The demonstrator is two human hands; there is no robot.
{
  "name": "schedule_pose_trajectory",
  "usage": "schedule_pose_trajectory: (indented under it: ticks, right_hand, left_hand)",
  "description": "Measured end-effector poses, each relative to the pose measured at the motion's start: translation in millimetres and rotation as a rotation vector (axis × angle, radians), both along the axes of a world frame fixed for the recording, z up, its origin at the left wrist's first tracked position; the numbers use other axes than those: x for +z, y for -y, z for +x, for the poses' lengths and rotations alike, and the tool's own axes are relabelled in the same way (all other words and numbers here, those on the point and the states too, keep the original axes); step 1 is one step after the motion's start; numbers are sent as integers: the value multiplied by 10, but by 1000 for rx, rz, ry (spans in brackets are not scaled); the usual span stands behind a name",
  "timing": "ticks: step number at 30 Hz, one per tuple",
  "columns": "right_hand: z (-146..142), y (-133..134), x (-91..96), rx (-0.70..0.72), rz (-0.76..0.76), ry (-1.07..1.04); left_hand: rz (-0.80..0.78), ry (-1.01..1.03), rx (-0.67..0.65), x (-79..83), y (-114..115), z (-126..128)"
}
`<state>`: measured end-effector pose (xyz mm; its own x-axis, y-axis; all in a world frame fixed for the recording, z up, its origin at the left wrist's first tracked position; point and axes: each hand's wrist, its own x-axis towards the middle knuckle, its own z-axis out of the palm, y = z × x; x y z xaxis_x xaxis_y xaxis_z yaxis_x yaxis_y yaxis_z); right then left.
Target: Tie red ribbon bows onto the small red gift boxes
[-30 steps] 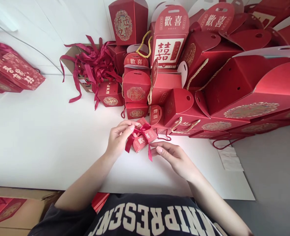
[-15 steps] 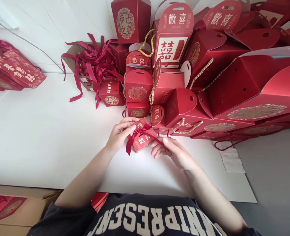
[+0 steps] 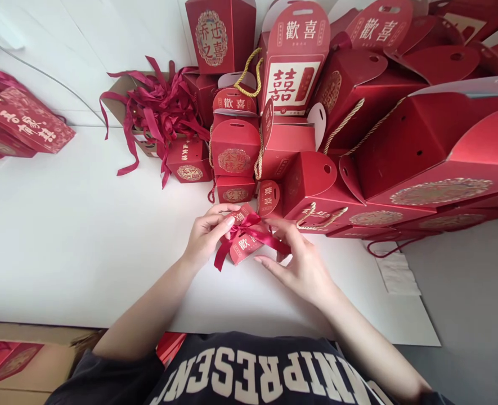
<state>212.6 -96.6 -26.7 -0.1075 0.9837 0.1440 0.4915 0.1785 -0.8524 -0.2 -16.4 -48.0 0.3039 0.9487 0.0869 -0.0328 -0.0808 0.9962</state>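
Note:
A small red gift box point(image 3: 241, 254) with white characters on its flap stands tilted on the white table in front of me. A dark red satin ribbon point(image 3: 257, 234) crosses its top in a bow, one tail hanging at the left, the other running right. My left hand point(image 3: 207, 232) grips the box's left side, thumb pressed by the ribbon knot. Beside the box's right side is my right hand point(image 3: 301, 260), thumb and index finger spread apart. The right ribbon tail lies between them, and the other fingers are partly hidden behind it.
A heap of loose ribbons point(image 3: 164, 109) spills from a cardboard box point(image 3: 120, 107). Many red gift boxes point(image 3: 297, 62) are stacked behind and right, several with rope handles. A red bag point(image 3: 29, 121) lies at left; white tissue point(image 3: 396, 273) sits near the right edge. An open carton point(image 3: 33, 363) stands lower left.
My right hand has let the ribbon tail go from between thumb and finger and spread its fingers against the box's right side. My left hand keeps its hold.

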Motion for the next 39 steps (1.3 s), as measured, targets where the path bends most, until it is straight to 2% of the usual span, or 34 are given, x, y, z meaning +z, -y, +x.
schedule_pose_trajectory:
  ticks: [2, 4, 7, 9, 11, 14, 18, 22, 24, 25, 28, 30, 31, 36, 39]
  right_hand:
    - [-35, -9, -3, 9, 97, 185]
    - [-59, -34, -23, 23, 179, 266]
    - [-65, -79, -22, 48, 281, 261]
    - [-52, -106, 22, 25, 287, 238]
    - [-33, -128, 84, 2, 216, 200]
    - [3, -155, 141, -15, 2, 72]
    - [38, -177, 82, -26, -275, -131]
    - [54, -167, 18, 39, -387, -253]
    - [70, -141, 32, 83, -312, -149]
    - [81, -123, 47, 92, -223, -55]
    - [126, -56, 81, 63, 151, 209]
    - [158, -19, 84, 67, 291, 228]
    - [171, -7, 83, 89, 285, 186]
    - [169, -23, 93, 209, -102, -288]
    - [137, -54, 91, 219, -244, -552]
  left_hand:
    - [4, -4, -7, 7, 13, 8]
    - [0, 9, -18, 7, 15, 8]
    - [-6, 41, -35, -5, 9, 4]
    - [-15, 58, -48, -16, 8, 6]
    - [-31, 77, -46, -30, 11, 12]
    - [-54, 73, -22, -66, 17, 33]
    - [-51, 30, 54, -135, 18, 78]
    - [-30, 41, 142, -163, 15, 116]
    - [-15, 24, 136, -145, 17, 118]
    - [-15, 17, 122, -131, 19, 114]
    - [-28, 11, 56, -81, 23, 86]
    - [-17, 1, 9, -55, 24, 62]
    - [-5, -9, -9, -46, 23, 52]
    - [-9, 5, -71, -38, 11, 31]
    - [-54, 68, -70, -47, 0, 33]
